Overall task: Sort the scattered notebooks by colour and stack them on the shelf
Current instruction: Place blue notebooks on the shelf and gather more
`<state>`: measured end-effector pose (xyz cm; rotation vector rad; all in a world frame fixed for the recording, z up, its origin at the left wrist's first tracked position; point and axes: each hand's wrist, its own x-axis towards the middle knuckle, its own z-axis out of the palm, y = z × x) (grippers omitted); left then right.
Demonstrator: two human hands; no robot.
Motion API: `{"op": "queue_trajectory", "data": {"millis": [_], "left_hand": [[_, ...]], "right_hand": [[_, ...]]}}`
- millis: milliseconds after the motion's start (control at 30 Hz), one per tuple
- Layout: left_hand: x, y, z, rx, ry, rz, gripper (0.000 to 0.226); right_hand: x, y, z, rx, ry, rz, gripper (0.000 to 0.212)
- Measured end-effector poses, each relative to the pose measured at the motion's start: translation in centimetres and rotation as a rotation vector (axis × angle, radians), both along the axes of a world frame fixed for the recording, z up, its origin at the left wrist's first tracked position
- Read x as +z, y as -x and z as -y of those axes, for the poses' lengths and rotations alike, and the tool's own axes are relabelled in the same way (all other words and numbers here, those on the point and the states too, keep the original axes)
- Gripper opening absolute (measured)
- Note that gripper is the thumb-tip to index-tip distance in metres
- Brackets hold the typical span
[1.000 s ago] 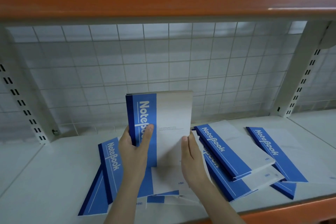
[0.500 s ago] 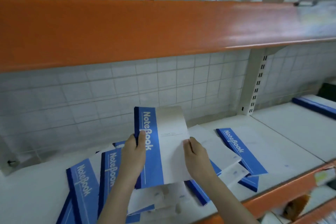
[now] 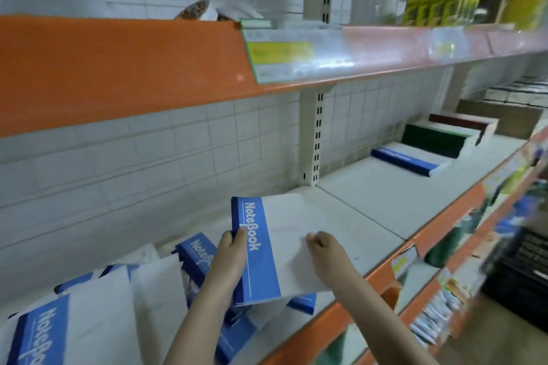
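I hold a small bundle of blue-and-white notebooks (image 3: 275,246) upright above the white shelf (image 3: 370,204). My left hand (image 3: 229,258) grips its blue spine edge, and my right hand (image 3: 324,246) grips its white right edge. Several more blue notebooks (image 3: 98,314) lie scattered on the shelf at the lower left. Farther right on the same shelf sit three tidy stacks: a blue stack (image 3: 406,158), a green stack (image 3: 436,138) and a dark red stack (image 3: 462,121).
An orange-fronted upper shelf (image 3: 118,68) overhangs the work area, with price tags and yellow packs on top. A slotted white upright (image 3: 314,139) divides the shelf bays. Lower shelves at right hold mixed goods, and a black basket (image 3: 522,264) sits at right.
The view has swung right, bringing the sorted stacks into sight. Both hands have carried the held notebooks rightward, away from the scattered pile.
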<state>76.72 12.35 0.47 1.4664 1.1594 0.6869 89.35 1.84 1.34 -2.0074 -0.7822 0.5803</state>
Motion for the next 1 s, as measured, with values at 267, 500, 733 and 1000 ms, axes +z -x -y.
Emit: {"op": "queue_trajectory", "data": {"millis": [267, 500, 733, 1000], "left_hand": [[-0.2, -10.3, 4.9, -0.124, 0.065, 0.013, 0.020], [0.1, -19.2, 8.3, -0.183, 0.076, -0.032, 0.023], [-0.8, -27.2, 10.7, -0.240, 0.100, -0.002, 0.028], [-1.7, -33.7, 15.0, -0.297, 0.158, 0.063, 0.028]], "right_hand": [[-1.4, -9.8, 4.7, -0.148, 0.068, 0.039, 0.038], [-0.6, -18.0, 8.7, -0.161, 0.071, 0.005, 0.029], [-1.3, -25.3, 12.3, -0.202, 0.061, 0.022, 0.030], [-1.4, -31.4, 16.9, -0.228, 0.102, 0.021, 0.036]]}}
